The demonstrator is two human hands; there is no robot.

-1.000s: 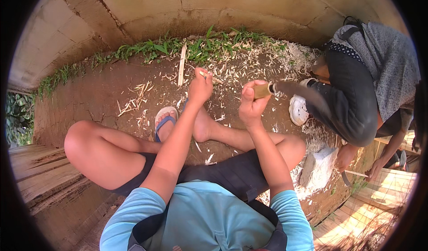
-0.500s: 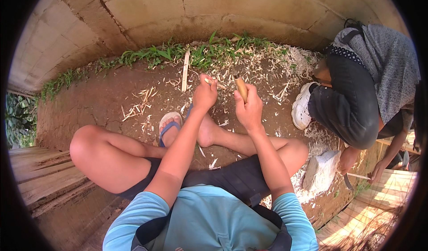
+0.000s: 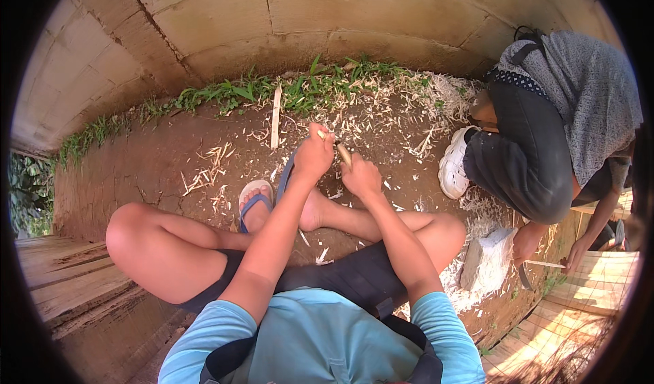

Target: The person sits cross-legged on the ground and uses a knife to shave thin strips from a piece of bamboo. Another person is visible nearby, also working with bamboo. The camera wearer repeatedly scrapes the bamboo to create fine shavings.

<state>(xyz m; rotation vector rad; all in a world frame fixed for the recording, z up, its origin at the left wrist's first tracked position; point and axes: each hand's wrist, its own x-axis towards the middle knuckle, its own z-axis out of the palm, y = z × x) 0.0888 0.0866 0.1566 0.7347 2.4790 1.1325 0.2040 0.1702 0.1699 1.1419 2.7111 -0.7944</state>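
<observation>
My left hand is closed around a small pale wood piece, of which only a short end shows. Just to the right, my right hand grips a wooden-handled tool with a dark collar at its far end. That end leans left and meets my left fingers, or comes very close to them. I cannot make out a blade. Both hands are above the ground in front of my crossed legs, over my bare foot.
Wood shavings litter the soil, and a flat pale strip lies near the grass along the block wall. At right another person crouches beside a pale stone block, holding a blade and thin strip. Wooden planks are at left.
My right hand has moved left and a little nearer, tilting the tool's far end toward my left hand. My two hands are closer together. The view has shifted slightly.
</observation>
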